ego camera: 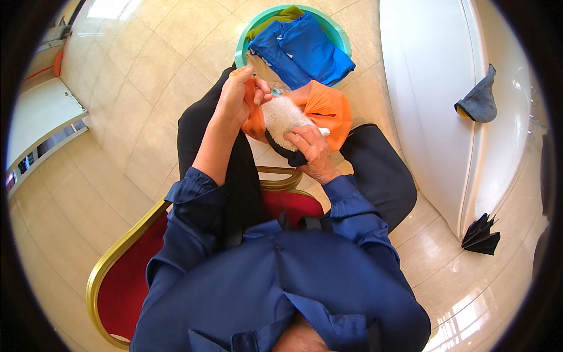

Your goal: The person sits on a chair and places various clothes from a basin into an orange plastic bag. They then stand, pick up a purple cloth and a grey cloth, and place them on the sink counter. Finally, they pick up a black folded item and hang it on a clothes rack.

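Note:
My left hand (237, 97) pinches the edge of an orange bag (336, 105) of thin material, raised between my knees. A white fleecy cloth item (286, 114) lies across the mouth of the bag, partly over it. My right hand (311, 147) holds this white item at its lower right end, fingers bent on the pile. Dark cloth (281, 145) borders the white item below and runs under my right fingers. What lies beneath my right palm is hidden.
A turquoise basin (239, 53) stands ahead on the tiled floor, holding blue cloth (308, 48) and green cloth (277, 20). Right of me is a white bathtub (426, 88) with a grey cloth (479, 101) on its rim. A black folded umbrella (481, 235) lies near its base.

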The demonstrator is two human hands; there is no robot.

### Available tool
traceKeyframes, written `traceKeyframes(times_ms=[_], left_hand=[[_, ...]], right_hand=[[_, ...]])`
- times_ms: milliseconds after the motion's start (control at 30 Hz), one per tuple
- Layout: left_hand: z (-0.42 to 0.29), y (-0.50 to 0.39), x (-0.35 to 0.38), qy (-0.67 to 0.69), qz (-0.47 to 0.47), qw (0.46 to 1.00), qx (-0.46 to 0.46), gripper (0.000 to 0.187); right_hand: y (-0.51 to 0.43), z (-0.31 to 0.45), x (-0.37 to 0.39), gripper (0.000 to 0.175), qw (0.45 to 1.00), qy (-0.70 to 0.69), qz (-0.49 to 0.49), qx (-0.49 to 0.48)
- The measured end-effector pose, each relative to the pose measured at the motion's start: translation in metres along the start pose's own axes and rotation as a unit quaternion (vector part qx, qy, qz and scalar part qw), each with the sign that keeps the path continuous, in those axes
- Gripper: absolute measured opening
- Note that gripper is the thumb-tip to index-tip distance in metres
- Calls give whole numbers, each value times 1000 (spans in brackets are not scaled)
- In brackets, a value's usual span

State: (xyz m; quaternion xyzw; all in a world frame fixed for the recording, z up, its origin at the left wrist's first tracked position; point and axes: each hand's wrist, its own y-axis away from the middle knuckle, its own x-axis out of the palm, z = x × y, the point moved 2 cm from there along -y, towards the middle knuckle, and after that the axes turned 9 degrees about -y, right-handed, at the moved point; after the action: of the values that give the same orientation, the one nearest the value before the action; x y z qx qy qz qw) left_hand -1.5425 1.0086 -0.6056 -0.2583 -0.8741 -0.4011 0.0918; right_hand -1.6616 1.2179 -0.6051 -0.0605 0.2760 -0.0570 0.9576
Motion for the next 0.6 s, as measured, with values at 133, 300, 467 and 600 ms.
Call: traceKeyframes(times_ms=[133,300,467,600], left_hand=[[-6,8,10,33,44,998,-15,31],[-12,21,26,-10,175,984,-21,47],[-12,31,31,-31,283,958,-42,52],[-14,29,28,1,296,954,-44,49]], right_hand=[[6,-8,4,58,999,-49,-9,19],[12,-65,5,59,966,-203,3,161],[5,-128,11,55,960,-12,-155,233],[7,-124,28,55,955,83,-132,252]])
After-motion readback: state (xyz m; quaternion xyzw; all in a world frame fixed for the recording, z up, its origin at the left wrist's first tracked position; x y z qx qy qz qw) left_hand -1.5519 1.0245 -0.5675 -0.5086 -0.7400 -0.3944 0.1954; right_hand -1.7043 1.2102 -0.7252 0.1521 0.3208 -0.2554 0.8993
